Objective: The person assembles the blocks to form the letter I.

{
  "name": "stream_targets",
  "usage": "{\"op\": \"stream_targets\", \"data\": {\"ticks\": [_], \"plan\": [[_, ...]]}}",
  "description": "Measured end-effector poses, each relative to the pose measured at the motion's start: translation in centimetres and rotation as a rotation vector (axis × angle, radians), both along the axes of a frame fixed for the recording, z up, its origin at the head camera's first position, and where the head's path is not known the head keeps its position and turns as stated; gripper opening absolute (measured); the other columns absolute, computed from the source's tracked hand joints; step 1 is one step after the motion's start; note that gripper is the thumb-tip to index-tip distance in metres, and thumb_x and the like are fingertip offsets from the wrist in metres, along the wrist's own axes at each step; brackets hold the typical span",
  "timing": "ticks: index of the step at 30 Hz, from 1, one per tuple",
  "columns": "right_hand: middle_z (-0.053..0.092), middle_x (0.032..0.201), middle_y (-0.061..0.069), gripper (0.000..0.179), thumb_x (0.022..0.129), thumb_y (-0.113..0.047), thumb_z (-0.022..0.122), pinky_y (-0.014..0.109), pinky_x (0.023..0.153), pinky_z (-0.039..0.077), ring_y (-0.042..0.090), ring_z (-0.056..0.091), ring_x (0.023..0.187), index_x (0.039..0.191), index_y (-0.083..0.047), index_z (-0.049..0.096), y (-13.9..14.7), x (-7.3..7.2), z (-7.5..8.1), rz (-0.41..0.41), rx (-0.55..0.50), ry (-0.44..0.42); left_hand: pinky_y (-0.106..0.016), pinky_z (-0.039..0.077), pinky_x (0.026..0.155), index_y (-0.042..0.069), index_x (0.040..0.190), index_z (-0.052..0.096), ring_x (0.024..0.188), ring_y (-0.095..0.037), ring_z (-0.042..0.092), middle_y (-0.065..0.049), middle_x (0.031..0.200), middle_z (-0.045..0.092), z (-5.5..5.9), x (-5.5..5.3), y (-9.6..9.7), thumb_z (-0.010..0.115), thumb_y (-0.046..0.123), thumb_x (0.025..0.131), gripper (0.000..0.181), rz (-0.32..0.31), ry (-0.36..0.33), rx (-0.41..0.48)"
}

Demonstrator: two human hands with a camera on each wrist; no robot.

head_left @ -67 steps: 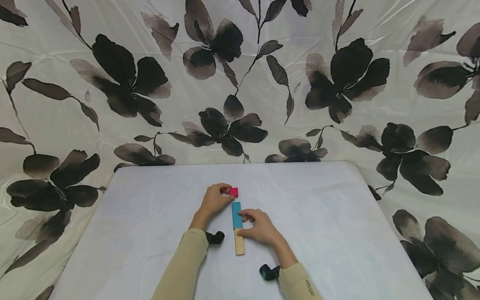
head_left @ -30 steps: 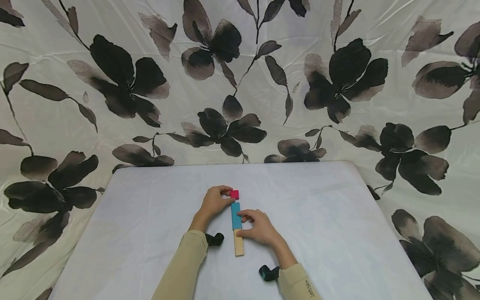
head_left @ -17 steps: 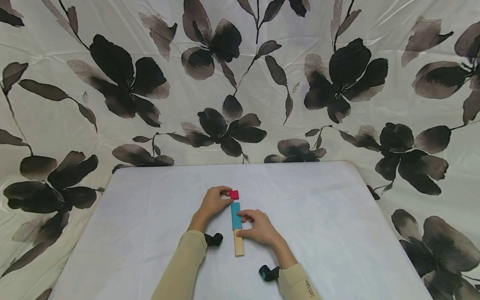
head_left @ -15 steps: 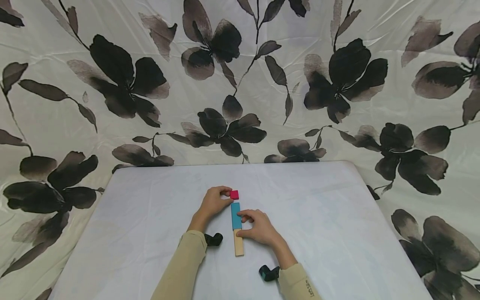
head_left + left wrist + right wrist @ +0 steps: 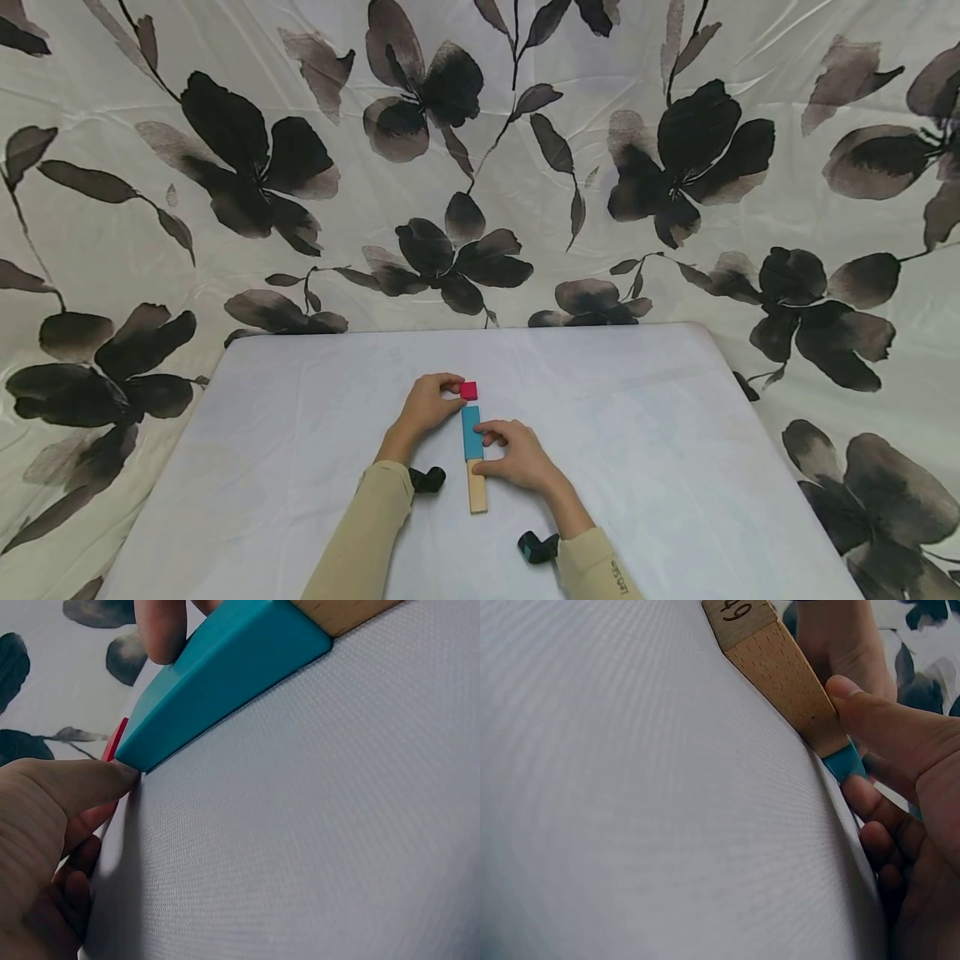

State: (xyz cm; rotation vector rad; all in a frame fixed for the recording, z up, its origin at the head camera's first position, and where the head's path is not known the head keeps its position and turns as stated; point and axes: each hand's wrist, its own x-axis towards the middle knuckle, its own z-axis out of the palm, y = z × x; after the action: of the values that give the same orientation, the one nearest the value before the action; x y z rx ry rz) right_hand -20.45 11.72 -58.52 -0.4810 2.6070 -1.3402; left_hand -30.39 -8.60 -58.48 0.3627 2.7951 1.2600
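In the head view my left hand pinches a small red cube between thumb and forefinger, just beyond a blue rectangular block. In the left wrist view the thumb tip sits right at the blue block's far end, and only a sliver of red shows behind it. A plain wooden block lies end to end with the blue one, toward me. My right hand touches both with spread digits: forefinger on the blue block, thumb on the wooden one. Its other fingers are bent underneath.
A white-covered table carries the row of blocks near its middle. Behind it hangs a pale cloth with dark flowers. Black wrist cameras stick out beside the left sleeve and the right sleeve. Engraved marks show on the wooden block's near end.
Since the oldest frame the red cube, in my left hand, has come slightly nearer the blue block, narrowing the gap. My right hand keeps its place on the blocks.
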Motion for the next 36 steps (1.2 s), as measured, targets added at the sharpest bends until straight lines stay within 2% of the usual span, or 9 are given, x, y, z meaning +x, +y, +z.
{"op": "stream_targets", "data": {"ticks": [24, 36], "plan": [[0.059, 0.097, -0.013, 0.055, 0.076, -0.038, 0.082, 0.035, 0.085, 0.042, 0.013, 0.049, 0.097, 0.125, -0.021, 0.064, 0.01, -0.02, -0.12, 0.0, -0.002, -0.004, -0.04, 0.049, 0.088, 0.006, 0.115, 0.07, 0.091, -0.016, 0.06, 0.002, 0.091, 0.067, 0.0, 0.1, 0.04, 0.08, 0.015, 0.08, 0.037, 0.002, 0.011, -0.011], [0.058, 0.096, -0.014, 0.055, 0.076, -0.039, 0.082, 0.036, 0.085, 0.042, 0.012, 0.049, 0.096, 0.125, -0.022, 0.064, 0.04, 0.01, -0.1, -0.001, 0.001, -0.004, -0.04, 0.048, 0.092, 0.006, 0.117, 0.069, 0.094, -0.017, 0.059, 0.002, 0.091, 0.067, -0.03, 0.26, -0.06, 0.08, 0.015, 0.081, 0.039, 0.004, -0.013, -0.002]]}}
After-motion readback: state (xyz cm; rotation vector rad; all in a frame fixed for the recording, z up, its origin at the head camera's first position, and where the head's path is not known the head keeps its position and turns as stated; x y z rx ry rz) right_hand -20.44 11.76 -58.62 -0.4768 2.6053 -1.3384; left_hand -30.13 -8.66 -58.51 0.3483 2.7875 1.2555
